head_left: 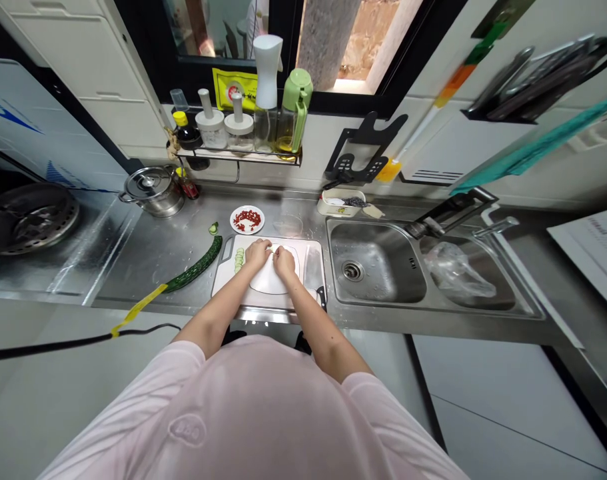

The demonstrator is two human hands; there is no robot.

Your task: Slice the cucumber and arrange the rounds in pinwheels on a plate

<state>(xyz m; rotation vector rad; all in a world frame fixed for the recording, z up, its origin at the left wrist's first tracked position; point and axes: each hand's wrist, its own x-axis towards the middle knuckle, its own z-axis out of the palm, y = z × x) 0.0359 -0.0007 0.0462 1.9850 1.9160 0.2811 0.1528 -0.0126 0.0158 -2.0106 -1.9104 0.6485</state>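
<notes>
Steel counter (133,263) under the lights, and the left hand (258,253) and right hand (284,261) are curled close together, fingertips down on a white piece (268,280), grip impossible to call, on the cutting board (225,280), with cucumber slices (239,260) just beside them, a long cucumber (193,265) left of the board, and a knife (322,297) at its right edge.

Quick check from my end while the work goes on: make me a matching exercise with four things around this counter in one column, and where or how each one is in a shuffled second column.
Things:
1. dark green cucumber
2. plastic bag
3. small white plate
4. steel pot

Places and states:
A. holding chopped red pieces
B. lying on the counter beside the cutting board
C. lidded, toward the counter's left end
D. lying in the right sink basin

Right pairs: 1-B, 2-D, 3-A, 4-C
</notes>
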